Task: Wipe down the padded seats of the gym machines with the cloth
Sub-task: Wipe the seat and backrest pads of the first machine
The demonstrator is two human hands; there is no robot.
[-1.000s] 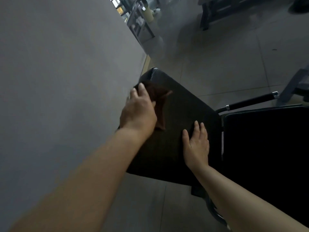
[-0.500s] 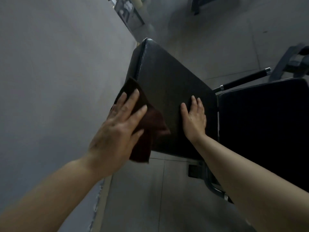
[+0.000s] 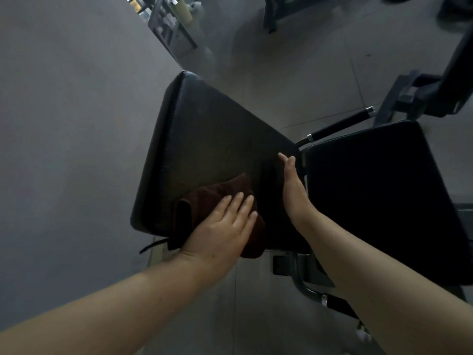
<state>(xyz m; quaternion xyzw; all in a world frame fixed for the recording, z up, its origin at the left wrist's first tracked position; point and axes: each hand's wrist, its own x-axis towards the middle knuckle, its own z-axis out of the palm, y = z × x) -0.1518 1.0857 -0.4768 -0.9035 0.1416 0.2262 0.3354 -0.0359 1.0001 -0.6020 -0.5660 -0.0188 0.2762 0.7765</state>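
A long black padded bench pad (image 3: 204, 139) stretches away from me in the middle of the view. A dark brown cloth (image 3: 217, 196) lies on its near end, partly hanging over the near edge. My left hand (image 3: 222, 226) presses flat on the cloth with straight fingers. My right hand (image 3: 291, 188) rests edge-on against the pad's right side, fingers extended. A second black padded seat (image 3: 378, 196) sits just to the right, separated by a narrow gap.
A grey wall (image 3: 64, 124) runs along the left. A black handle bar (image 3: 340, 123) sticks out behind the second seat. Machine frames (image 3: 419, 96) stand at right, and a metal rack (image 3: 169, 24) at the far top. The floor is tiled.
My left hand has slid the cloth from the pad's left edge to its near end. My right hand has turned from flat on the pad to edge-on at its right side.
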